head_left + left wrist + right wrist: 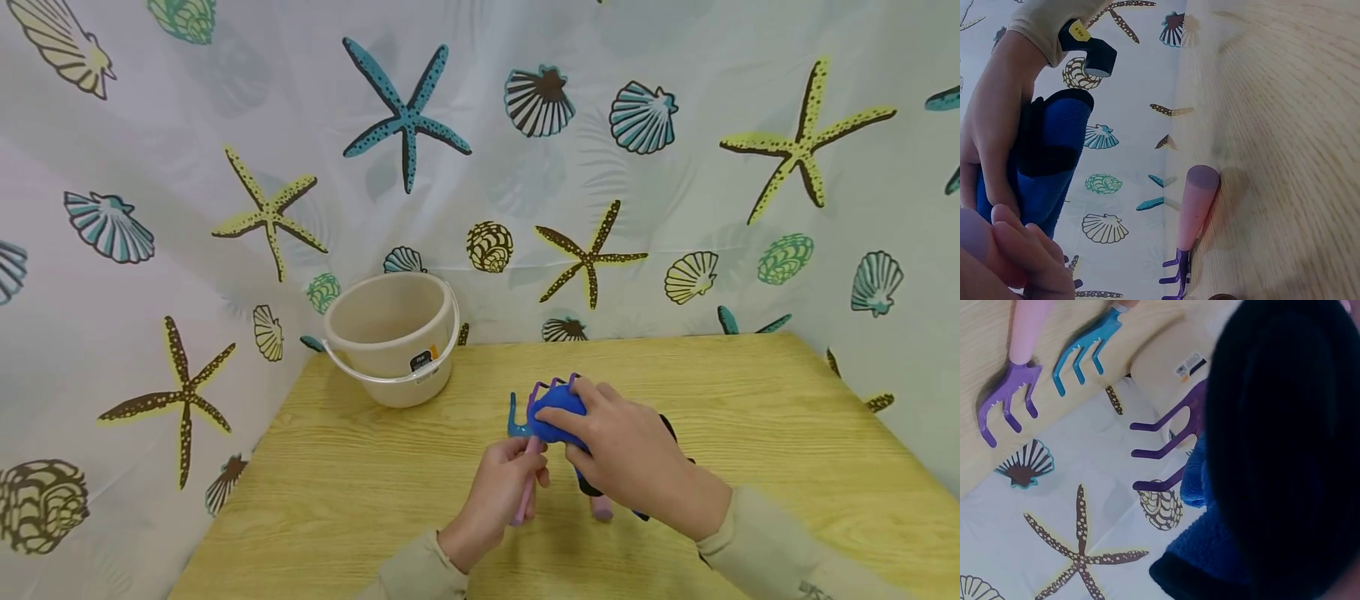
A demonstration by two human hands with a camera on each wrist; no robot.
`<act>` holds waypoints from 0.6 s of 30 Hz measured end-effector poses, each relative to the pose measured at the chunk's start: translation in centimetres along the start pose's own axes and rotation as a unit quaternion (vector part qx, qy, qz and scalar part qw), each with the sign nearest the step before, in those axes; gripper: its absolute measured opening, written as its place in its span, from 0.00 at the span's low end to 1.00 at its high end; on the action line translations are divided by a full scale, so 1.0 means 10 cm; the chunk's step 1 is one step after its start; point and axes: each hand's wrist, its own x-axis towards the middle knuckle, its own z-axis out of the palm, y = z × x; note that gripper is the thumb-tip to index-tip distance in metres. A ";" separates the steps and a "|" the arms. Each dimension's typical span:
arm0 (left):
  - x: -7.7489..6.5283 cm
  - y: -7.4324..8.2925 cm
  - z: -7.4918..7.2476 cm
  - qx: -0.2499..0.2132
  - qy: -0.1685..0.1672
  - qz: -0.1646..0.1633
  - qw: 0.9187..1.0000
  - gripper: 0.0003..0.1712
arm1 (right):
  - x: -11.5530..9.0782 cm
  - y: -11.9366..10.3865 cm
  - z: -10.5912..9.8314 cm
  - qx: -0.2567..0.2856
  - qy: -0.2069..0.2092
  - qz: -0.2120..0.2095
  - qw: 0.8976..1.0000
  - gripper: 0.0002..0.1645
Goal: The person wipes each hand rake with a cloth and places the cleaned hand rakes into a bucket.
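My left hand (501, 490) grips the pink handle of a hand rake (527, 498), its purple tines (1159, 453) pointing away from me. My right hand (624, 440) holds a fuzzy blue cloth with black trim (557, 413) bunched against the rake's head. In the left wrist view the cloth (1060, 162) hangs below the right hand, a black band across it. A second rake with a pink handle (1197, 209) and purple tines lies on the table. Beside it in the right wrist view is a teal-tined rake (1088, 347). A large dark shape covers much of that view.
A cream bucket (390, 367) with a white handle stands at the table's back left. The wooden table (360, 492) meets a white curtain (480, 183) printed with shells and starfish at the back and sides.
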 end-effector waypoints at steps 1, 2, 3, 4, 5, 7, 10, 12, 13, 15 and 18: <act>0.00 0.00 0.00 0.001 -0.002 0.000 1.000 0.15 | 0.00 0.00 0.02 -0.009 -0.004 -0.003 1.000 0.25; 0.00 0.00 0.00 0.001 -0.002 0.000 1.000 0.14 | 0.00 0.00 0.04 -0.020 -0.006 -0.007 1.000 0.25; -0.01 0.00 0.00 0.001 -0.001 -0.003 1.000 0.14 | 0.00 0.00 0.06 -0.028 -0.007 -0.010 1.000 0.25; -0.01 0.00 0.00 0.000 0.000 -0.007 1.000 0.14 | 0.00 0.01 0.08 -0.035 -0.005 -0.014 0.999 0.24; -0.01 -0.01 0.01 0.000 0.002 -0.011 1.000 0.15 | -0.01 0.02 0.10 -0.041 -0.002 -0.018 0.999 0.24; -0.02 -0.02 0.02 0.001 0.007 -0.017 1.000 0.16 | -0.01 0.05 0.13 -0.053 0.005 -0.022 0.998 0.24; -0.03 -0.04 0.04 -0.001 0.014 -0.021 1.000 0.19 | 0.00 0.12 0.18 -0.063 0.010 -0.005 0.998 0.24; -0.03 -0.06 0.05 -0.005 0.015 -0.026 1.000 0.21 | 0.01 0.16 0.20 -0.061 0.001 0.017 0.998 0.24; -0.03 -0.06 0.05 -0.010 0.015 -0.030 0.999 0.21 | 0.02 0.16 0.20 -0.058 -0.008 0.027 0.998 0.24; -0.03 -0.06 0.06 -0.017 0.012 -0.038 0.999 0.20 | 0.01 0.13 0.20 -0.039 -0.027 0.033 0.998 0.24; -0.01 -0.06 0.05 -0.021 0.009 -0.038 0.999 0.17 | -0.01 0.03 0.18 -0.004 -0.043 0.011 0.999 0.23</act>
